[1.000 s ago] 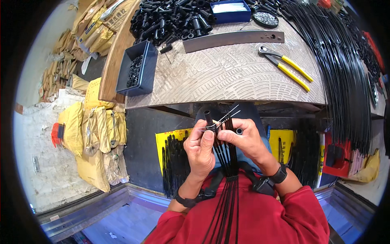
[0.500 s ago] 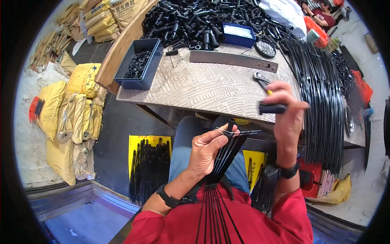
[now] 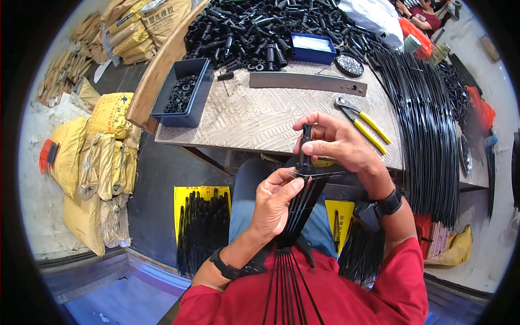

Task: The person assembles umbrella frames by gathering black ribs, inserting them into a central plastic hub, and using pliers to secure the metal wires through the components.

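Patterned counter (image 3: 260, 116) ahead, I watch the left hand (image 3: 274, 201) pinch black rods (image 3: 304, 205), seemingly steadying their ends, the right hand (image 3: 346, 145) pinching a black tube (image 3: 306, 132) upright just above, pliers (image 3: 374, 130) beside it, probably for easy reach, piled tubes (image 3: 244, 33) farther ahead.

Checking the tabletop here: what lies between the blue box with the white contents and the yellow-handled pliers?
A flat metal strip lies between the blue box and the yellow-handled pliers, as the head view shows.
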Demonstrator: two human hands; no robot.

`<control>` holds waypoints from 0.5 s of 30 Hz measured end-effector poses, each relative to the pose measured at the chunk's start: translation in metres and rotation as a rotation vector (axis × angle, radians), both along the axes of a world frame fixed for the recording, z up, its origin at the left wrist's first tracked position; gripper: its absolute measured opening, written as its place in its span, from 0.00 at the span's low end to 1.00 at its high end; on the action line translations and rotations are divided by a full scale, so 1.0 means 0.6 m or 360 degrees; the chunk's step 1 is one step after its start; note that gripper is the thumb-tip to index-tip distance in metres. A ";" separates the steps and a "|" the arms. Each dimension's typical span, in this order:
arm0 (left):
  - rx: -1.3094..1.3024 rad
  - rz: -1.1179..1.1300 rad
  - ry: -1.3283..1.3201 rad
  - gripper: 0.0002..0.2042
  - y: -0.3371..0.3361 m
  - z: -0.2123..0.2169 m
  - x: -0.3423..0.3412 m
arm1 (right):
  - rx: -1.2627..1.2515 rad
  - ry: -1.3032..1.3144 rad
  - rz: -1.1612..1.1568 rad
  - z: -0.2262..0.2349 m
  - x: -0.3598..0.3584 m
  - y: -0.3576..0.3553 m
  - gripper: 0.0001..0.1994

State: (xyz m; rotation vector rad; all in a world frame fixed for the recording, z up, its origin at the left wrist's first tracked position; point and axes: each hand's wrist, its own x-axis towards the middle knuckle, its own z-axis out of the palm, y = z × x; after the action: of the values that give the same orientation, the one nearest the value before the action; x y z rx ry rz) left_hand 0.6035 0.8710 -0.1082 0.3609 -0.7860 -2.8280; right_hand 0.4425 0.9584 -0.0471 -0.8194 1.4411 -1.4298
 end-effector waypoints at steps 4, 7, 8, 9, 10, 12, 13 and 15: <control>-0.0001 0.0033 0.0022 0.11 0.000 0.000 -0.004 | -0.0024 -0.0095 -0.0029 -0.004 0.000 -0.003 0.19; -0.0053 0.0049 0.0014 0.13 0.002 -0.002 -0.007 | -0.0035 -0.0084 -0.0075 -0.009 -0.001 0.000 0.18; -0.0075 0.0054 0.0003 0.14 0.003 -0.004 -0.008 | -0.0014 -0.0048 -0.0101 -0.011 -0.002 0.002 0.17; -0.0081 0.0042 -0.0005 0.14 0.004 -0.003 -0.008 | 0.0020 0.0037 -0.0161 -0.015 -0.002 0.000 0.18; -0.0070 0.0049 -0.0021 0.14 0.004 -0.003 -0.008 | 0.0015 0.0029 -0.0174 -0.016 -0.003 -0.002 0.18; -0.0063 0.0047 -0.0044 0.14 0.006 0.000 -0.008 | 0.0168 0.0154 -0.0109 -0.014 -0.004 -0.006 0.15; -0.0128 0.0062 -0.0037 0.15 0.007 0.002 -0.007 | 0.0188 0.0158 -0.0105 -0.012 -0.004 -0.010 0.15; -0.0194 0.0076 -0.0033 0.16 0.008 0.003 -0.008 | 0.0178 0.0156 -0.0106 -0.014 -0.006 -0.010 0.16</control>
State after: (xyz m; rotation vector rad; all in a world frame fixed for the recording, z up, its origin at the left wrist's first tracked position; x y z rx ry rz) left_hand 0.5989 0.8761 -0.1066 0.3854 -0.9360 -2.7204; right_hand 0.4391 0.9523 -0.0552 -0.7863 1.6216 -1.3607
